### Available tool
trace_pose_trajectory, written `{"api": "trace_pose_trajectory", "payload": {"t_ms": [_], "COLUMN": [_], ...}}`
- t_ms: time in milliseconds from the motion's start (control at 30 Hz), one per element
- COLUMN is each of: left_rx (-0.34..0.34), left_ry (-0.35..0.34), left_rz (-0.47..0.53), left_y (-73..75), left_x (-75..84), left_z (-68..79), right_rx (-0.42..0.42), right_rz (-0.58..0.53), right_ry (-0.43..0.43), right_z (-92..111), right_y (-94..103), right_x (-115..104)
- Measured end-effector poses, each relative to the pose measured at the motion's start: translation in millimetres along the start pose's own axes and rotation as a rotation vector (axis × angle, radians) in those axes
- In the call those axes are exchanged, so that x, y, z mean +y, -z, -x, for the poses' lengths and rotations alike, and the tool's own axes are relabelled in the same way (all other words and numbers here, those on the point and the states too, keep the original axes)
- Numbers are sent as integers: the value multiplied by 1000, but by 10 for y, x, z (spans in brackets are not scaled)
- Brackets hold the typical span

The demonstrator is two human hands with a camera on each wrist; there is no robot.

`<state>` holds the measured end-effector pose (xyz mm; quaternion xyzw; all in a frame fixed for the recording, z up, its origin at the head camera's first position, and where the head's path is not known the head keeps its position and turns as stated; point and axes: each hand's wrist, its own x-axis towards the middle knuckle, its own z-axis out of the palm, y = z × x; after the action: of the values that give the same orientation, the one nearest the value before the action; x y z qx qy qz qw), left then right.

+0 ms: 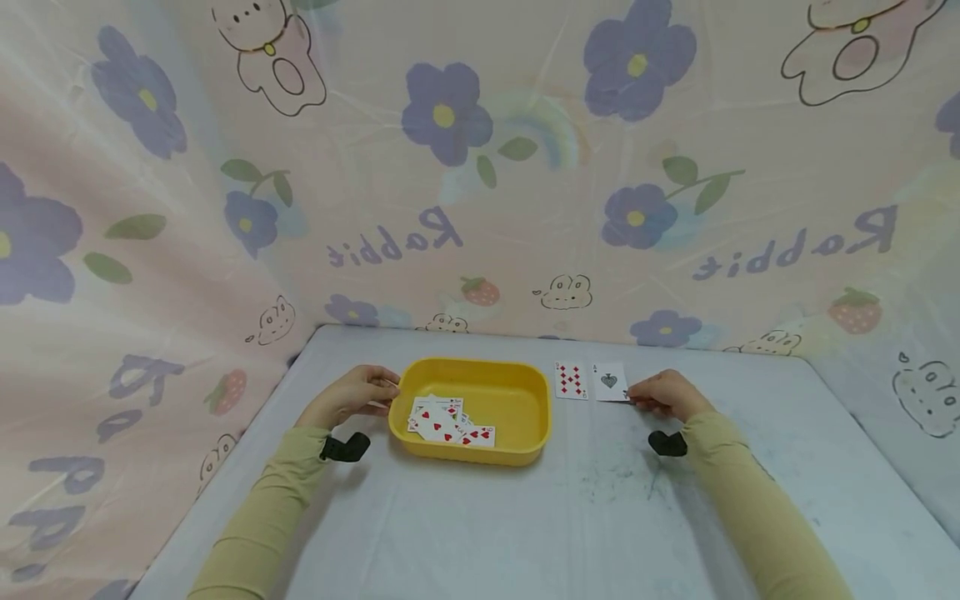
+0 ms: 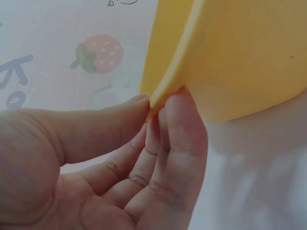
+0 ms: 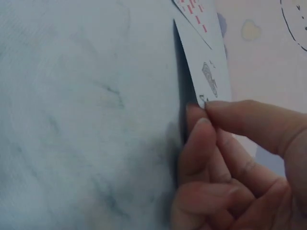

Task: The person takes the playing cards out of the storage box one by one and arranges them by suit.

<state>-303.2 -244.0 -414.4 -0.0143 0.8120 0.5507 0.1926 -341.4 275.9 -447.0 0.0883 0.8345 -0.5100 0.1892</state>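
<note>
On pale tabletop point(image 1: 517, 537), hands point(image 1: 354, 396) point(image 1: 671, 394) pinch a crosswise tray point(image 1: 468, 455) and apparently forward-pointing ace point(image 1: 608, 381).

At lower centre, your left hand point(image 1: 356, 395) grips a yellow tray point(image 1: 472, 454) by its left rim, with playing cards point(image 1: 437, 423) inside; right of centre, your right hand point(image 1: 670, 395) pinches an ace of spades point(image 1: 610, 382) beside a diamonds card point(image 1: 572, 381). Patterned cloth point(image 1: 525, 208) fills the top.

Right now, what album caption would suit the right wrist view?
Right hand pinches the ace of spades by its corner, a red-pipped card beyond.
</note>
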Motion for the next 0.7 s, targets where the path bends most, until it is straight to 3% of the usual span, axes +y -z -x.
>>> {"api": "trace_pose_trajectory", "payload": {"t_ms": [700], "left_rx": [5], "left_ry": [0], "left_rz": [2], "left_y": [17], "left_x": [-18], "left_z": [10], "right_rx": [55], "right_rz": [40], "right_ry": [5], "right_z": [37], "right_y": [-52], "right_x": [-66]}}
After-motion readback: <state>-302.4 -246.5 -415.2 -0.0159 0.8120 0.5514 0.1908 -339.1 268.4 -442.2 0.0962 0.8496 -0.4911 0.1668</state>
